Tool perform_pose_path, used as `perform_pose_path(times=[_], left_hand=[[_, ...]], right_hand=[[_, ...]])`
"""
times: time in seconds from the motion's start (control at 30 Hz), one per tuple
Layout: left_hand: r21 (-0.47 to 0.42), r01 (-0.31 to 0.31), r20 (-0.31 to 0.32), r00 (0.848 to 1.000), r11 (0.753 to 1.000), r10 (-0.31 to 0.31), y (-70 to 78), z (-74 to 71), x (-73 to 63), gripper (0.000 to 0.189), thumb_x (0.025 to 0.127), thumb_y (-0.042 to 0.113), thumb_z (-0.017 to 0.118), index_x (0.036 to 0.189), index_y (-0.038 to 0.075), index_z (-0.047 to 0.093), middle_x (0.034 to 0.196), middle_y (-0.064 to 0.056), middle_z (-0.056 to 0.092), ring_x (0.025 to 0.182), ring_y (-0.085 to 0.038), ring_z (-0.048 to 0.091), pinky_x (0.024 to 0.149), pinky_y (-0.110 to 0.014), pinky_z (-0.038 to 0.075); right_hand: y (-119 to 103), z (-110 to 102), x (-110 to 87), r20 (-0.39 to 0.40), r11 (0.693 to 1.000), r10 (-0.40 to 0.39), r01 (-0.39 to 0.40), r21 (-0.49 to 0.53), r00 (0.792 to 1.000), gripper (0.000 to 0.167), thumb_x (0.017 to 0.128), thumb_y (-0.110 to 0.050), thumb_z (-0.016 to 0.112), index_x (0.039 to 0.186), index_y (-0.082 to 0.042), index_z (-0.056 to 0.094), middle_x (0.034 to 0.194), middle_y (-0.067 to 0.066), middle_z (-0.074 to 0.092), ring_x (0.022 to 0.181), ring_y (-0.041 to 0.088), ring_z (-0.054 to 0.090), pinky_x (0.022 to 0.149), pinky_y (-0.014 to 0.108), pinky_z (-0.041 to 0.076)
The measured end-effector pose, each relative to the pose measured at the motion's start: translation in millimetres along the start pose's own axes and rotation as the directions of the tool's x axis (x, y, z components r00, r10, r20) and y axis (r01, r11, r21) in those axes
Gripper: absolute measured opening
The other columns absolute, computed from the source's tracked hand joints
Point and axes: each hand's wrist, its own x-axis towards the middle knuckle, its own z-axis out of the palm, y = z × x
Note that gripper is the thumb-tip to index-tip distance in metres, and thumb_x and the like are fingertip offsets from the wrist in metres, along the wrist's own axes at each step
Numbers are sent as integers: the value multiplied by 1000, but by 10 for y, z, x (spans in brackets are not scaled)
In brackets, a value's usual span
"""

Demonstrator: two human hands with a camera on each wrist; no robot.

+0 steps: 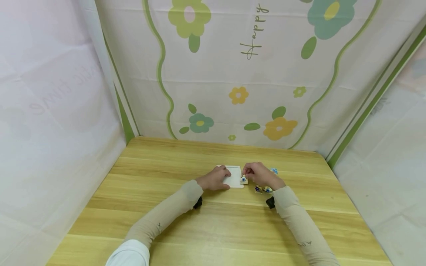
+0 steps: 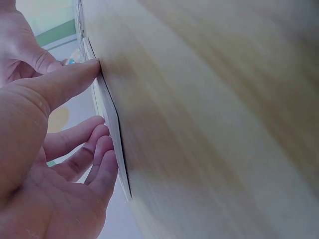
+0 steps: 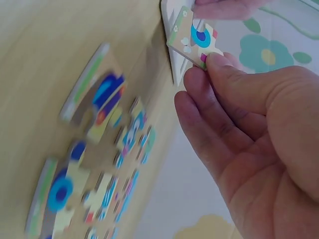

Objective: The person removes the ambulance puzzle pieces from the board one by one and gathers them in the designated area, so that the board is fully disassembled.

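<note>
My right hand (image 1: 261,174) pinches a jigsaw puzzle piece (image 3: 192,40) between thumb and fingers. The piece has a blue round mark and a green edge, and it is held tilted over the near right corner of a flat white puzzle tray (image 1: 234,179). My left hand (image 1: 215,178) rests on the tray's left part. In the left wrist view, its thumb (image 2: 75,82) touches the tray's edge and its loosely bent fingertips touch the top surface. Whether the held piece touches the tray is unclear.
Several loose puzzle pieces (image 3: 60,194) lie on the wooden table (image 1: 206,229) right of the tray, partly hidden by the right hand in the head view. Another light-blue piece (image 1: 274,170) lies behind that hand. Printed cloth walls (image 1: 206,74) surround the table's back and sides.
</note>
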Motion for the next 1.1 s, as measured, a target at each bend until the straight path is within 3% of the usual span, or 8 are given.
perform_pose_path(times=[0.37, 0.63, 1.1], left_hand=[[-4, 1, -4, 1000, 1000, -1, -12, 25, 1, 55, 98, 29, 79, 142, 0, 62, 145, -14, 57, 125, -28, 54, 110, -38, 48], [-5, -4, 3, 1000, 1000, 4, -11, 13, 3, 55, 99, 29, 77, 143, 0, 61, 145, -14, 56, 127, -29, 54, 111, -39, 47], [-27, 9, 3, 1000, 1000, -9, -17, 13, 8, 55, 98, 28, 78, 143, 0, 61, 145, -15, 55, 124, -28, 53, 109, -39, 48]], right_hand=[[264, -173, -317, -33, 997, 73, -73, -3, 997, 6, 105, -5, 64, 106, -8, 69, 96, 1, 70, 85, 12, 63, 77, 31, 54], [498, -340, -555, -60, 996, 88, -90, -17, 994, 6, 104, -4, 65, 105, -7, 70, 95, 4, 71, 84, 14, 63, 71, 30, 54], [759, -525, -921, -68, 990, 113, -119, -78, 991, 6, 101, 0, 67, 104, -3, 70, 95, 3, 71, 88, 15, 64, 75, 29, 55]])
